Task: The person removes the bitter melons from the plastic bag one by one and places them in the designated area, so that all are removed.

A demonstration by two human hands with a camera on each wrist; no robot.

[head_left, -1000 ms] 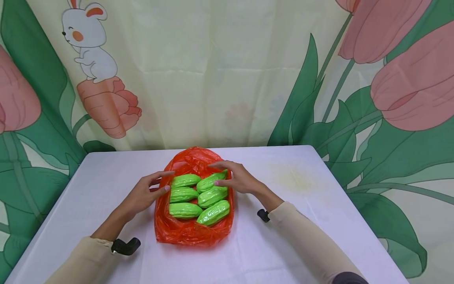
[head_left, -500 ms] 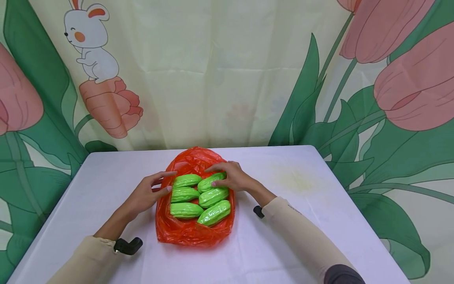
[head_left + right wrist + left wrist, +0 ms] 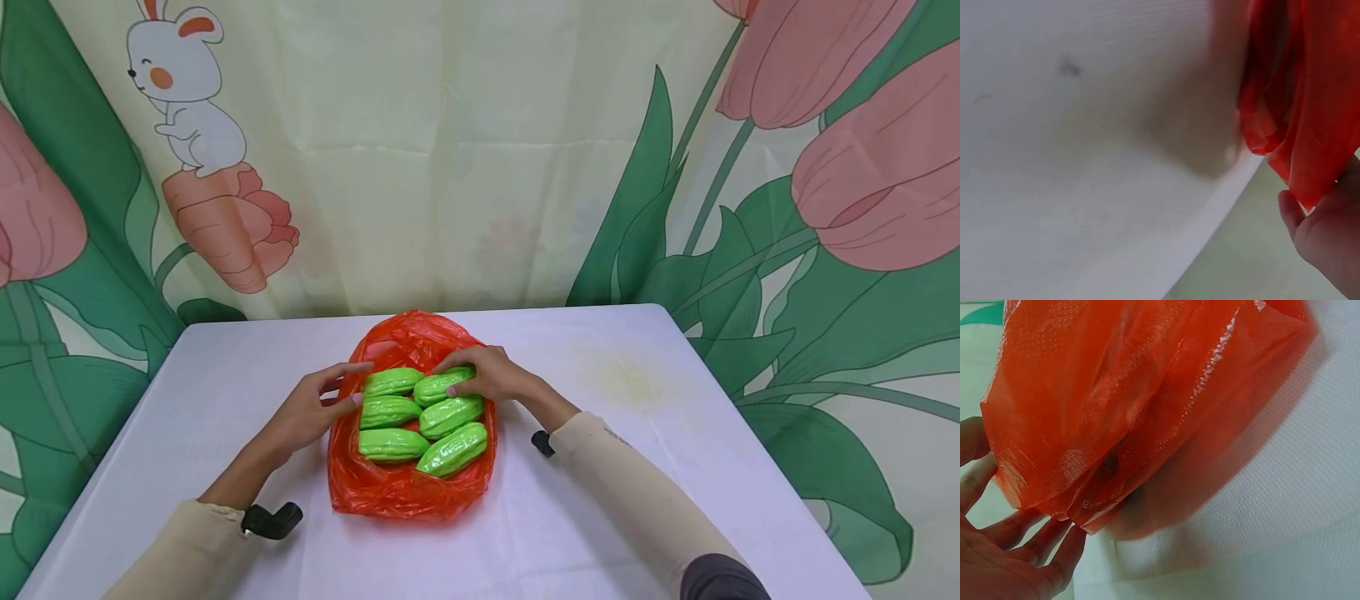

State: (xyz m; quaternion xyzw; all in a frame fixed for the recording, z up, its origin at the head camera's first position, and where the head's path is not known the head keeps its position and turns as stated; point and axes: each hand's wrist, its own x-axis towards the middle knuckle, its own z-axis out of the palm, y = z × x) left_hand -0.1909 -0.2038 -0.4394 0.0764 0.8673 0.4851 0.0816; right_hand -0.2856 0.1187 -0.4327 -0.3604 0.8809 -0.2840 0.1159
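Note:
A red plastic bag (image 3: 410, 498) lies spread on the table with its mouth toward me. Several bright green bitter melons sit inside it in two columns. My left hand (image 3: 306, 414) holds the bag's left rim, thumb and index finger over the edge; in the left wrist view its other fingers (image 3: 1041, 544) touch the bag's outside. My right hand (image 3: 489, 373) reaches over the right rim and grips the top right bitter melon (image 3: 435, 387), thumb on its near side and fingers behind. In the right wrist view, red film (image 3: 1329, 81) hides most of that hand's fingers.
A white cloth (image 3: 592, 500) covers the table, with a faint yellowish stain (image 3: 621, 375) right of the bag. Behind the table's far edge hangs a curtain (image 3: 450, 167) printed with tulips and a rabbit.
My right hand has moved slightly left and closed round the top right bitter melon, which has shifted a little left. My left hand and the bag have hardly moved.

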